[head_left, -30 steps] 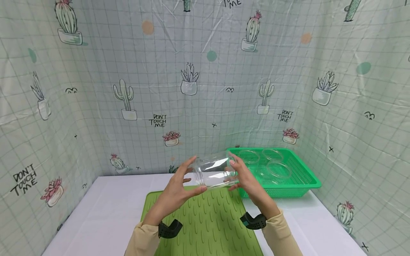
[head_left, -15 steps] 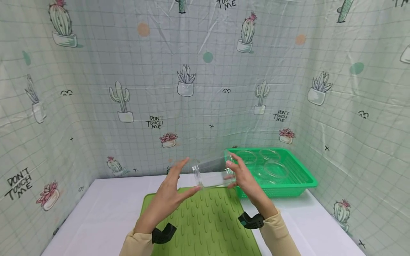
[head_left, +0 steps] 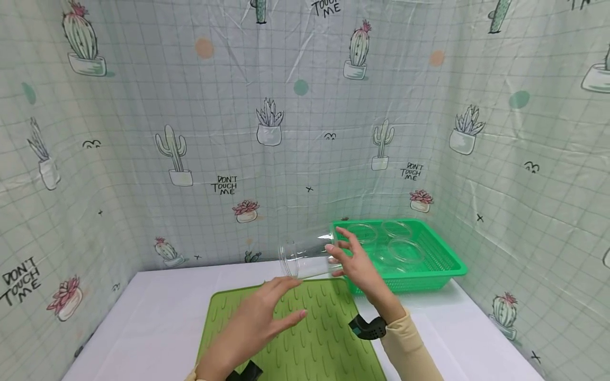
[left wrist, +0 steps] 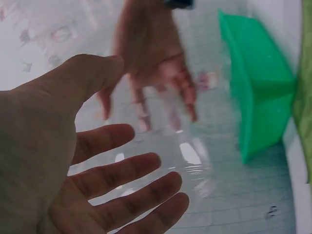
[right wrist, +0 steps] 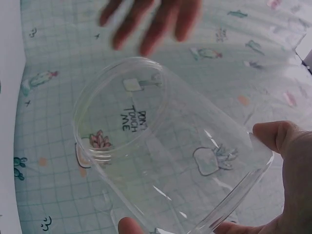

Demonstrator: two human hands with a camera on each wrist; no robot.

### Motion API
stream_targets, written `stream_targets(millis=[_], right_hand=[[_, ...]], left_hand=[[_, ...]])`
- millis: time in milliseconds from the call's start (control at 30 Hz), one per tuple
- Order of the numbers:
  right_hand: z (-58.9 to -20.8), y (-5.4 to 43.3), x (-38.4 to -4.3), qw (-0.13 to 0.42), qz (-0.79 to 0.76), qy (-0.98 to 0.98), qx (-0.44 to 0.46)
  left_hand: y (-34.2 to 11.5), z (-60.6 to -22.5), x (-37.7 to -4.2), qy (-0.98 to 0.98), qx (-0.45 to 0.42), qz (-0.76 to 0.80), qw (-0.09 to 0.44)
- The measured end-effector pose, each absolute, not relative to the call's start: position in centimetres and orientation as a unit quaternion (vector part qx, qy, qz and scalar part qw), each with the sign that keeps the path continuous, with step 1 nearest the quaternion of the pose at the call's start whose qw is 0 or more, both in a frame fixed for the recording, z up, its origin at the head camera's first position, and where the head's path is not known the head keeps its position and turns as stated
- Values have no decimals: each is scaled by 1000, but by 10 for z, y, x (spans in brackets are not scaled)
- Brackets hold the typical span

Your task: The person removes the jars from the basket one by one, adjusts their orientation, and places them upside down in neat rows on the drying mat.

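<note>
My right hand (head_left: 355,262) grips a clear plastic jar (head_left: 310,256) by its base end. The jar lies on its side in the air, above the far edge of the green mat, and its threaded open mouth points left. In the right wrist view the jar (right wrist: 180,146) is see-through, with thumb and fingertips spread round its base. My left hand (head_left: 257,312) hovers below and left of the mouth, fingers extended and thumb apart, holding nothing. The left wrist view shows the left hand (left wrist: 122,180) with its fingers spread, the jar (left wrist: 190,156) beyond them.
A green plastic basket (head_left: 450,270) stands at the back right of the white table (head_left: 157,317) with several clear jars (head_left: 405,251) inside. A textured green mat (head_left: 329,328) covers the table's middle. A patterned curtain (head_left: 305,159) encloses the back and sides.
My left hand has let go of the jar's mouth end and moved down and toward me. The right hand keeps its grip, and the jar stays level at much the same place.
</note>
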State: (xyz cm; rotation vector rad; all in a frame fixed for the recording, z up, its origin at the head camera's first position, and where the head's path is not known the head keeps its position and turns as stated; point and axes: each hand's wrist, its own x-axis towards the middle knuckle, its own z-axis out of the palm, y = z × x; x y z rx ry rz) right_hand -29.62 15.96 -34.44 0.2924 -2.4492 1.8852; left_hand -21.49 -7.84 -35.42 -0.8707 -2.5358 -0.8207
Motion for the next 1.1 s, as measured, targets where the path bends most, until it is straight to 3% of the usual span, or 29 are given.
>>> stream_targets(millis=[567,1100], right_hand=[[-356,145,-302,38,550,-828,103],[-386,94,-309,97,471,-867,134]], left_hand=[[-113,-469,-223,-922,-370,-109,-42],[-133,-477,-212,-926,-331,-82,-160]])
